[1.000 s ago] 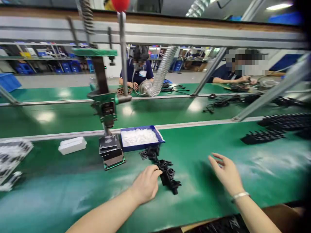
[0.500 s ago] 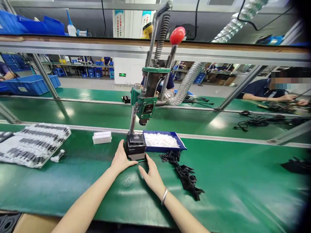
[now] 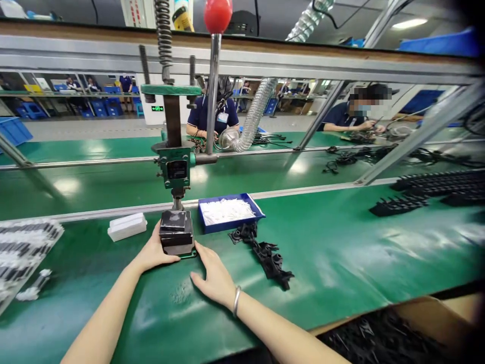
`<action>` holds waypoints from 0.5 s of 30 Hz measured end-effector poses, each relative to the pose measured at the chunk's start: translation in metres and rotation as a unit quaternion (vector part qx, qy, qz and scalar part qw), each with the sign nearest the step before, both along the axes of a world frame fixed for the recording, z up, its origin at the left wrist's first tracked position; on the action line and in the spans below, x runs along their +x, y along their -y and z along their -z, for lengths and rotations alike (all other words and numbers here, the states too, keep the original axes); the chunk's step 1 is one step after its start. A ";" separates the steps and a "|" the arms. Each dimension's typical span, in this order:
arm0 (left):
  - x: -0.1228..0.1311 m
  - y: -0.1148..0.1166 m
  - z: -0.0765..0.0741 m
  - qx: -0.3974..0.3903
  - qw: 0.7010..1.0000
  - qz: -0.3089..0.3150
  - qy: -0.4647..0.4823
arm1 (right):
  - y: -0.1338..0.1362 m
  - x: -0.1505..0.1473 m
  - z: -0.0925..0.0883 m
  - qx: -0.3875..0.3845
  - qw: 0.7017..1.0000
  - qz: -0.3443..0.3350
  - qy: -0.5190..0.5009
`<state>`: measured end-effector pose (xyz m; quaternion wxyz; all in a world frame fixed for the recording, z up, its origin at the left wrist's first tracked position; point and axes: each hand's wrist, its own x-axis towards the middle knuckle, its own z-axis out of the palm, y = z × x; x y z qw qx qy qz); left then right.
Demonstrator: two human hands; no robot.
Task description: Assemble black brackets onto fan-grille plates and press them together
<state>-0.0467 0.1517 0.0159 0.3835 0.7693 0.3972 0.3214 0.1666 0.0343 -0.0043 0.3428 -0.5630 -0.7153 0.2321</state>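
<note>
1. Clasped round the left front corner of the press (image 3: 177, 169), thumb along its front edge: left hand (image 3: 154, 253). Cannot tell how firmly.
2. At the right front corner of the press, thumb and fingers apart, fingertips seemingly against the side: right hand (image 3: 216, 279).
3. Upright on the bench (image 3: 326, 258), base (image 3: 177, 237) between both hands: the press.
4. Likeliest trouble: tipping, from tall build on small base, if shoved high or unevenly. Perhaps pinched fingertips under the lower edge, if rocked; a bumped tray (image 3: 229, 225) and scattered white bits (image 3: 226, 210), if slid too far right.
5. Just right of the press: the tray, blue, low-walled, heaped with white bits.
6. Further right of the press, a little nearer: black parts (image 3: 268, 260), loose.
7. Near left of the press: white blocks (image 3: 127, 226).
8. Well right of the press, much nearer: open box (image 3: 441, 316), full of black pieces (image 3: 379, 336).
9. Far left, beyond the press: blue bin (image 3: 15, 134), contents hidden.
</note>
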 end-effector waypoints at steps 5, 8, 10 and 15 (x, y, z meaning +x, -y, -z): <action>0.006 -0.004 -0.003 -0.070 0.993 -0.095 0.008 | -0.003 0.002 -0.002 -0.004 1.000 0.007 -0.019; 0.010 -0.006 -0.002 -0.065 0.990 -0.121 -0.018 | -0.004 0.004 -0.002 -0.008 1.000 0.001 -0.025; 0.011 -0.008 -0.001 -0.064 0.989 -0.130 -0.036 | -0.005 0.006 -0.004 -0.011 1.000 -0.002 -0.026; 0.010 -0.012 0.000 -0.068 0.986 -0.138 -0.060 | -0.008 0.009 -0.008 -0.012 0.999 -0.005 -0.031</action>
